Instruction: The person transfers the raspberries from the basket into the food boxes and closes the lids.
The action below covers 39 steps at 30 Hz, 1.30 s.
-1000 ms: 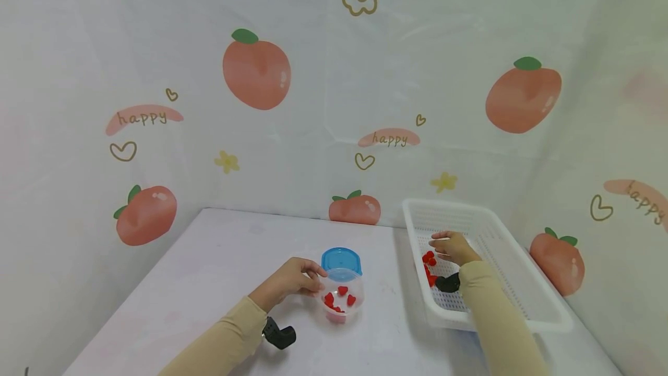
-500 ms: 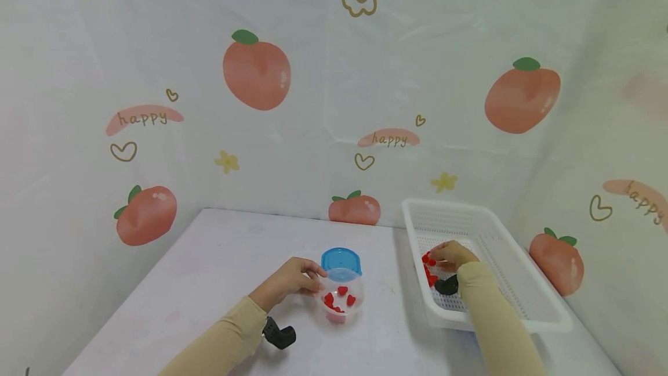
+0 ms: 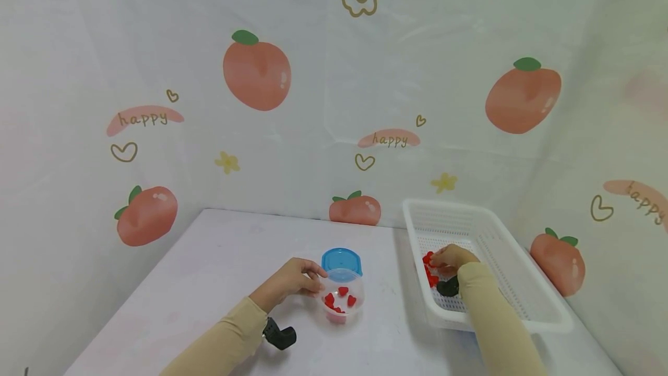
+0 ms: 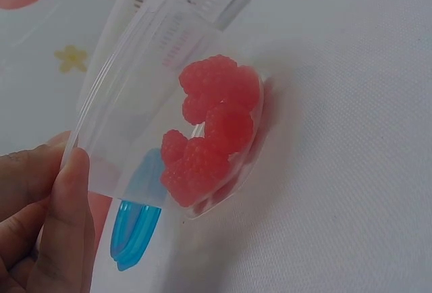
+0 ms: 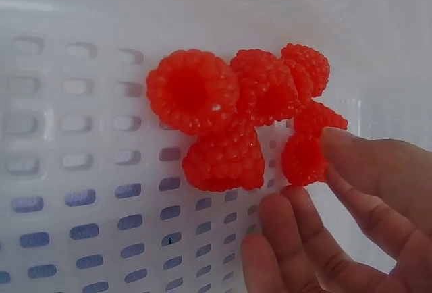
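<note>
My left hand (image 3: pixel 294 276) pinches the rim of a clear plastic tub (image 4: pixel 135 111) between thumb and fingers. Several red raspberries (image 4: pixel 229 127) lie at the bottom of the tub, which stands on the table. Inside a white perforated basket (image 3: pixel 545 325), my right hand (image 3: pixel 454 257) is at a cluster of raspberries (image 5: pixel 192 90) along the left side. Up close in the right wrist view, the thumb and a fingertip pinch one raspberry (image 5: pixel 304 161) at the cluster's near end. Other raspberries touch one another beside it.
Behind the tub lies a blue lid (image 3: pixel 341 260) on the white table (image 3: pixel 250 248). The basket's raised walls surround my right hand. A patterned white curtain (image 3: pixel 292 161) hangs behind the table and at both sides.
My right hand has lowered and moved to the raspberries in the basket, its fingers closing on one of them. My left hand and the tub have stayed in place.
</note>
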### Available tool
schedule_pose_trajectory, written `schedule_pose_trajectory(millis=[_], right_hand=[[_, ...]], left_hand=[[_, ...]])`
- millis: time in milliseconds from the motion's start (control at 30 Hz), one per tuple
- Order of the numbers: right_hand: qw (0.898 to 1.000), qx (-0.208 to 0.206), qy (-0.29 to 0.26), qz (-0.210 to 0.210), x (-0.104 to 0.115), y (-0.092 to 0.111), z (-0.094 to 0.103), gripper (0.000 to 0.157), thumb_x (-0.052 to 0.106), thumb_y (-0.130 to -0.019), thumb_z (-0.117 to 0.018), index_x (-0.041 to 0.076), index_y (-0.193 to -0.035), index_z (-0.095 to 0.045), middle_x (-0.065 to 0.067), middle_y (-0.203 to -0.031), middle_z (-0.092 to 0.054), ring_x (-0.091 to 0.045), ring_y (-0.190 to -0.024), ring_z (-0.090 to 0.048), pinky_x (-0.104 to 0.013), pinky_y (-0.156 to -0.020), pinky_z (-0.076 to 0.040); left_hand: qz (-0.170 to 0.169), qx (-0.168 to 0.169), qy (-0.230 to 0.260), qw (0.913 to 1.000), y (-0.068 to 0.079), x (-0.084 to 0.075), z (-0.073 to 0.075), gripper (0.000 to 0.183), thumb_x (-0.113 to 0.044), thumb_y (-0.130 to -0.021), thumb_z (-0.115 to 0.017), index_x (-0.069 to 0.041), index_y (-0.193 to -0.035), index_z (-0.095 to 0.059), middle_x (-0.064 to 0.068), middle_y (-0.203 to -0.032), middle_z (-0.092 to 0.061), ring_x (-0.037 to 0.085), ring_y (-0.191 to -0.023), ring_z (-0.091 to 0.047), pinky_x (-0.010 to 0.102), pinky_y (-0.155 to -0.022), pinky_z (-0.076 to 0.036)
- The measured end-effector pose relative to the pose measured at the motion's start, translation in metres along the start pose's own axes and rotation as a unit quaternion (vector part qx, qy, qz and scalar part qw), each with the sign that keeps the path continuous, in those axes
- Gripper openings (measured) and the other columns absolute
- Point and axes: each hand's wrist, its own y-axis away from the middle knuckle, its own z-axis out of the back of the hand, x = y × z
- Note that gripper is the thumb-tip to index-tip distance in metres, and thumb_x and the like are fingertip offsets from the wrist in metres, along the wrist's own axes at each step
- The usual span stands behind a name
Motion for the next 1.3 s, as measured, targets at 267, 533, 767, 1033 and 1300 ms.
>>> schedule_pose_trajectory(millis=[267, 533, 767, 1033, 1300], right_hand=[[1.0, 0.015, -0.002, 0.004, 0.002, 0.006, -0.003, 0.006, 0.002, -0.09, -0.062, -0.004, -0.089, -0.063, -0.001, -0.071, -0.067, -0.011, -0.064, -0.063, -0.028, -0.064, -0.057], [1.0, 0.013, 0.002, 0.008, 0.003, 0.008, -0.003, 0.009, 0.002, -0.091, -0.061, -0.006, -0.092, -0.062, -0.002, -0.071, -0.068, -0.011, -0.065, -0.064, -0.028, -0.065, -0.057], [0.999, 0.005, -0.037, 0.017, 0.0, -0.002, 0.003, 0.006, 0.0, -0.089, -0.061, -0.005, -0.092, -0.062, 0.001, -0.073, -0.065, -0.011, -0.067, -0.059, -0.023, -0.064, -0.054], [0.989, 0.016, -0.134, 0.054, 0.0, -0.004, 0.012, 0.014, -0.003, -0.089, -0.06, -0.009, -0.102, -0.061, 0.005, -0.073, -0.062, -0.008, -0.066, -0.058, -0.021, -0.067, -0.054], [0.98, 0.035, -0.161, 0.108, 0.014, 0.001, 0.017, 0.032, 0.001, -0.094, -0.056, -0.018, -0.119, -0.051, 0.004, -0.081, -0.068, -0.006, -0.072, -0.064, -0.02, -0.071, -0.055]], left_hand=[[0.002, -0.002, -0.001, 1.0, 0.0, 0.001, -0.001, 0.023, -0.004, -0.082, -0.075, -0.002, -0.104, -0.069, 0.007, -0.081, -0.058, 0.014, -0.066, -0.061, 0.025, -0.066, -0.059], [0.004, -0.007, -0.003, 1.0, 0.002, -0.001, -0.002, 0.024, -0.003, -0.081, -0.075, -0.001, -0.104, -0.069, 0.007, -0.081, -0.058, 0.014, -0.066, -0.061, 0.026, -0.065, -0.059], [0.004, -0.007, 0.0, 1.0, 0.001, 0.0, -0.002, 0.025, -0.003, -0.08, -0.076, -0.001, -0.104, -0.069, 0.007, -0.081, -0.058, 0.014, -0.066, -0.061, 0.026, -0.065, -0.059], [0.003, -0.002, 0.002, 1.0, 0.0, 0.001, -0.002, 0.023, -0.003, -0.082, -0.075, -0.001, -0.104, -0.069, 0.007, -0.081, -0.058, 0.013, -0.064, -0.062, 0.026, -0.066, -0.059], [-0.003, -0.003, -0.006, 1.0, 0.0, 0.002, -0.001, 0.022, -0.004, -0.082, -0.074, -0.002, -0.104, -0.069, 0.007, -0.081, -0.059, 0.013, -0.065, -0.062, 0.026, -0.067, -0.059]])
